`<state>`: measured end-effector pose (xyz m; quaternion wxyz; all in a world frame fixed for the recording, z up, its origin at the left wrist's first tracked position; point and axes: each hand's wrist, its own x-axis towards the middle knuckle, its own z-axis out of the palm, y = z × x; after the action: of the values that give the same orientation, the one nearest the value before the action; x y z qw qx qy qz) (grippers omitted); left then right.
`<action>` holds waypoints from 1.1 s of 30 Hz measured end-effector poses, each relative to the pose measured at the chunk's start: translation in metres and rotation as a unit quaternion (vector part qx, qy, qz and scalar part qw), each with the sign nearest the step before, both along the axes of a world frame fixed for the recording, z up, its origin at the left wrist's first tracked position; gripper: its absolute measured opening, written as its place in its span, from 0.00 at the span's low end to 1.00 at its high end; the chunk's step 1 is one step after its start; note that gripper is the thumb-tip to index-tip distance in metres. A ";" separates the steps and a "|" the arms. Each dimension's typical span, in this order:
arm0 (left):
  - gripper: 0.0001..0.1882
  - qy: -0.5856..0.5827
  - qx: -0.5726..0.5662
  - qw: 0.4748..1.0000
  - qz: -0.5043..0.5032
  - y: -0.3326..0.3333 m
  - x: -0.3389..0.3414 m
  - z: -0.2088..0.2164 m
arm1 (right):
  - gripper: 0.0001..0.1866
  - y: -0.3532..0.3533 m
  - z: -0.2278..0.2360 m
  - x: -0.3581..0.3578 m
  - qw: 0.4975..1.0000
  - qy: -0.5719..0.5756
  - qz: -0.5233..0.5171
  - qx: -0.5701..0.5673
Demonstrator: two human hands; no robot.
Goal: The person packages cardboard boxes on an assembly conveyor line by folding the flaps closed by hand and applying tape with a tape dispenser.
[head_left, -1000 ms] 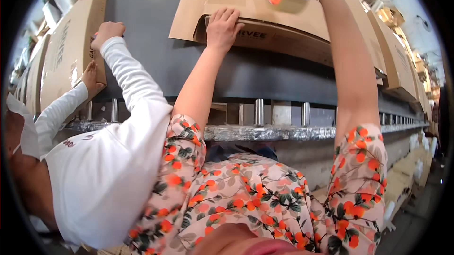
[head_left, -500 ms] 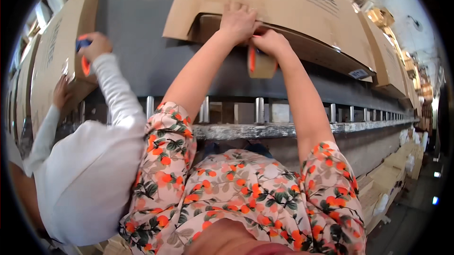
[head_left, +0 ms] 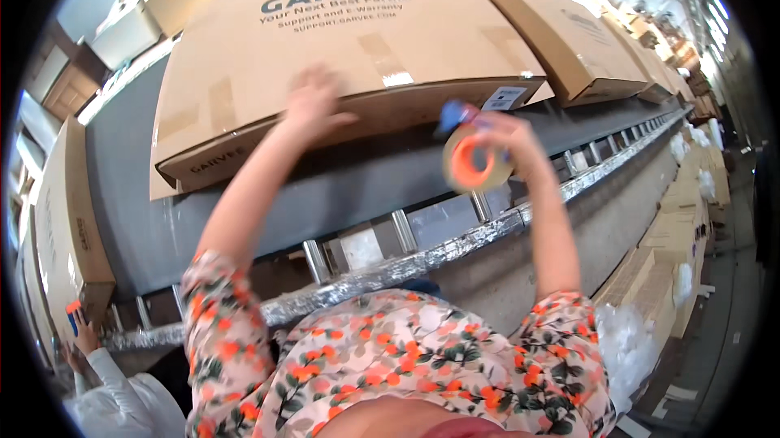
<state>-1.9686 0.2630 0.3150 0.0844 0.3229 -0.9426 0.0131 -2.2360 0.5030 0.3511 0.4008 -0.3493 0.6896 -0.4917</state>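
Two hands up: left hand (head_left: 313,105) flat, fingers spread, on cardboard box (head_left: 341,48); right hand (head_left: 508,139) clamped on tape dispenser (head_left: 470,158), near-right of box.

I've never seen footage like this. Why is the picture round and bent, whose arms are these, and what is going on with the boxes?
There is no machine here. The picture comes from a wide fisheye camera worn on a person's head, looking down at their own arms, which is why straight edges curve near the rim. The two forearms in flowered sleeves belong to the wearer. Their left hand rests flat on the front of a large cardboard box, which lies on a grey conveyor belt with metal rollers along its edge. Their right hand holds a tape dispenser with an orange roll, just in front of the box's front edge. More cardboard boxes line the belt to the right. At lower left, another person's hand holds a similar orange tool against another box.
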 end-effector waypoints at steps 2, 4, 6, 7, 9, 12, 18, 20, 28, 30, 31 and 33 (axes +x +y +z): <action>0.42 0.061 -0.034 0.991 -0.113 0.002 -0.065 -0.009 | 0.28 -0.047 0.035 -0.028 0.986 0.153 0.036 -0.063; 0.35 0.147 -0.064 0.981 -0.113 0.015 -0.136 -0.019 | 0.28 -0.097 0.076 -0.062 0.945 0.324 0.021 -0.030; 0.30 0.177 -0.122 0.968 -0.130 0.021 -0.174 -0.049 | 0.27 -0.130 0.087 -0.103 0.934 0.357 0.008 0.016; 0.26 0.211 -0.182 0.950 -0.144 0.022 -0.181 -0.056 | 0.27 -0.134 0.077 -0.104 0.936 0.352 0.009 0.022; 0.19 0.242 -0.205 0.934 -0.166 0.021 -0.192 -0.064 | 0.30 -0.141 0.056 -0.099 0.856 0.465 0.058 0.220; 0.17 0.247 -0.182 0.934 -0.182 0.017 -0.173 -0.069 | 0.33 -0.093 0.047 -0.052 0.861 0.479 0.074 0.154; 0.16 0.284 -0.199 0.922 -0.170 0.022 -0.182 -0.072 | 0.29 0.032 -0.070 -0.035 0.861 0.474 0.126 0.135; 0.15 0.277 -0.167 0.932 -0.162 0.016 -0.162 -0.067 | 0.30 -0.002 0.001 -0.008 0.902 0.353 0.115 0.218; 0.15 0.290 -0.126 0.940 -0.131 0.010 -0.170 -0.067 | 0.42 -0.046 0.055 -0.092 0.994 -0.065 0.088 -0.013; 0.15 0.277 -0.133 0.942 -0.131 0.005 -0.163 -0.069 | 0.43 -0.065 0.051 -0.083 0.993 0.056 0.099 0.006; 0.15 0.265 -0.135 0.944 -0.143 0.004 -0.160 -0.069 | 0.43 -0.073 0.048 -0.081 0.992 0.057 0.109 0.004; 0.16 0.262 -0.157 0.942 -0.141 0.005 -0.155 -0.071 | 0.41 -0.085 0.046 -0.077 0.992 0.103 0.068 0.017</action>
<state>-2.1233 0.2676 0.2440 0.3790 0.1614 -0.9090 0.0643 -2.3128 0.4176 0.3973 0.3666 -0.4373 0.7100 -0.4126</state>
